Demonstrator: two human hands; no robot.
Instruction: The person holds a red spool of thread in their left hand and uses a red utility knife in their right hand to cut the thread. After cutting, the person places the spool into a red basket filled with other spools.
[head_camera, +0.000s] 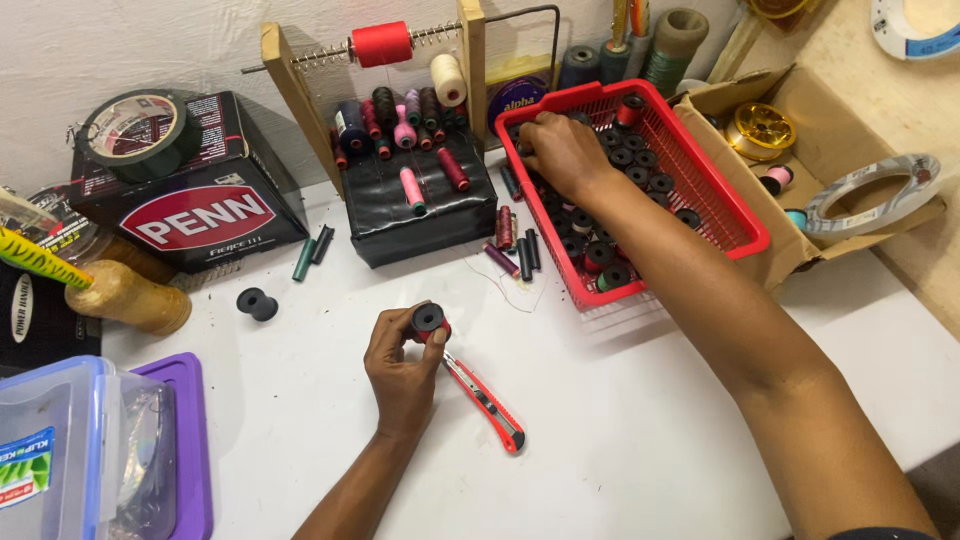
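My left hand (402, 365) is near the middle of the white table, shut on a small black spool (428, 319) with red thread on it. A red utility knife (486, 400) lies on the table just right of that hand. My right hand (561, 151) reaches into the red plastic basket (740, 215), fingers down among several black spools (640, 170); whether it grips one is hidden. A lone black spool (257, 303) lies on the table to the left.
A wooden thread rack (300, 95) with a red spool (381, 44) stands behind a black block (420, 205) holding coloured thread spools. A black box (190, 215) with a tape roll (140, 125), a clear container with purple lid (95, 450) and a cardboard box (800, 150) surround the work area.
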